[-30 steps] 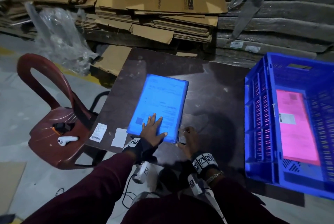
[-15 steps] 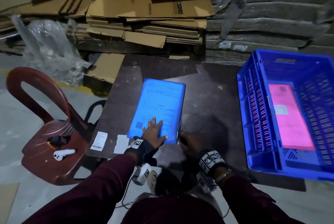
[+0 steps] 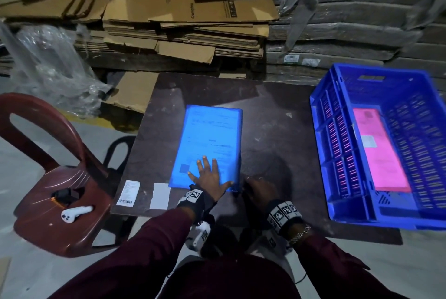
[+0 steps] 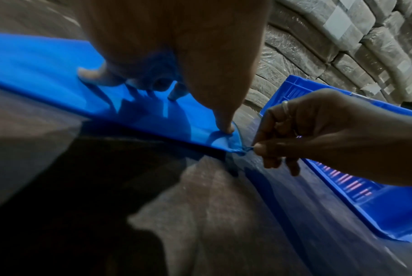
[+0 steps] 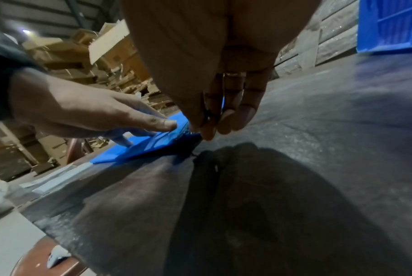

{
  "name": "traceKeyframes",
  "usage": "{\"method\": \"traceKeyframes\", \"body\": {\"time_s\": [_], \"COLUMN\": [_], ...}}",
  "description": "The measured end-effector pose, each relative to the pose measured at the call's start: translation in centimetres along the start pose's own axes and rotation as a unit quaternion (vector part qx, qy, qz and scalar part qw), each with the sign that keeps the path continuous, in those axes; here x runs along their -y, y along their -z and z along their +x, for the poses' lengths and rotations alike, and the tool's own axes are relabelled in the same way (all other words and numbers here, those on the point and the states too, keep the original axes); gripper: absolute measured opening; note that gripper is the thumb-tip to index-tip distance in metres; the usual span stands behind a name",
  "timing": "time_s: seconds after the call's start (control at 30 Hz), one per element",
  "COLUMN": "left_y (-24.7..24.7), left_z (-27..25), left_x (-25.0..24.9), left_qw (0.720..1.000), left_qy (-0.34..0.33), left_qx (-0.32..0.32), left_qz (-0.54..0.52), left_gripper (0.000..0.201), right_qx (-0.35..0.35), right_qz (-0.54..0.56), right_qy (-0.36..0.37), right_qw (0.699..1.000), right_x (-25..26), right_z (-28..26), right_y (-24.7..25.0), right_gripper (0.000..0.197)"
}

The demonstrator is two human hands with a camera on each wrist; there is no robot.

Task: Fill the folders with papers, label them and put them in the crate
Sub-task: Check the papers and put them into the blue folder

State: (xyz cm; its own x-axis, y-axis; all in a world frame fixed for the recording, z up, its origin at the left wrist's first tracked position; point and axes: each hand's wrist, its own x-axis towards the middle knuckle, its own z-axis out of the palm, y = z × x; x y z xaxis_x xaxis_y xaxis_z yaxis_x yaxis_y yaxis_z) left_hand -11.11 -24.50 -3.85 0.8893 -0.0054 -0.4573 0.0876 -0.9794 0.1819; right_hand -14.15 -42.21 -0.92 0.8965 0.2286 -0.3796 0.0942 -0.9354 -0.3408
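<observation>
A blue folder point(image 3: 212, 139) with papers showing through it lies flat on the dark table point(image 3: 277, 134). My left hand point(image 3: 209, 178) presses flat on its near end, fingers spread straight. In the left wrist view the left thumb point(image 4: 225, 119) pins the folder point(image 4: 58, 74) near its corner. My right hand point(image 3: 259, 189) pinches that near right corner of the folder point(image 5: 153, 145) between thumb and fingertips point(image 4: 261, 149). At the right stands a blue crate point(image 3: 337, 178) with a pink folder point(image 3: 379, 151) inside, a white label on it.
Two white labels point(image 3: 129, 192) point(image 3: 159, 195) lie on the table's near left corner. A red plastic chair point(image 3: 48, 178) at the left carries a white controller point(image 3: 74, 213) and a dark device. Flattened cardboard point(image 3: 188, 21) and wrapped bundles are stacked behind the table.
Only the head camera has shifted, so the scene sits lower and more central. The left hand stays flat on the blue folder and the right hand stays at its near right corner.
</observation>
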Motion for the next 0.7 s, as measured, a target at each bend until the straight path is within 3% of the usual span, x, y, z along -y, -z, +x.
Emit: {"method": "traceKeyframes", "body": {"time_s": [0.1, 0.17, 0.37, 0.53, 0.7], "left_y": [-0.7, -2.0, -0.9, -2.3, -0.9], "left_z": [-0.3, 0.4, 0.1, 1.5, 0.4], "left_x": [-0.7, -0.1, -1.1, -0.5, -1.3], "left_qw": [1.000, 1.000, 0.999, 0.998, 0.999], "left_qy": [0.016, 0.008, 0.022, 0.041, 0.031], "left_qx": [0.003, 0.006, 0.028, -0.041, -0.006], "left_qz": [-0.004, -0.030, -0.022, -0.032, -0.034], "left_gripper": [0.123, 0.118, 0.132, 0.140, 0.152], "right_qx": [0.017, 0.022, 0.032, 0.043, 0.041], "right_qz": [0.003, 0.002, -0.030, -0.032, 0.009], "right_qy": [0.007, 0.019, 0.071, 0.120, 0.151], "right_qw": [1.000, 1.000, 0.997, 0.991, 0.988], "right_x": [-0.4, -0.7, -1.7, -2.5, -3.4], "right_z": [0.3, 0.3, 1.7, 2.8, 5.0], "right_y": [-0.3, 0.0, 0.8, 1.3, 1.3], "right_gripper": [0.020, 0.019, 0.012, 0.015, 0.017]}}
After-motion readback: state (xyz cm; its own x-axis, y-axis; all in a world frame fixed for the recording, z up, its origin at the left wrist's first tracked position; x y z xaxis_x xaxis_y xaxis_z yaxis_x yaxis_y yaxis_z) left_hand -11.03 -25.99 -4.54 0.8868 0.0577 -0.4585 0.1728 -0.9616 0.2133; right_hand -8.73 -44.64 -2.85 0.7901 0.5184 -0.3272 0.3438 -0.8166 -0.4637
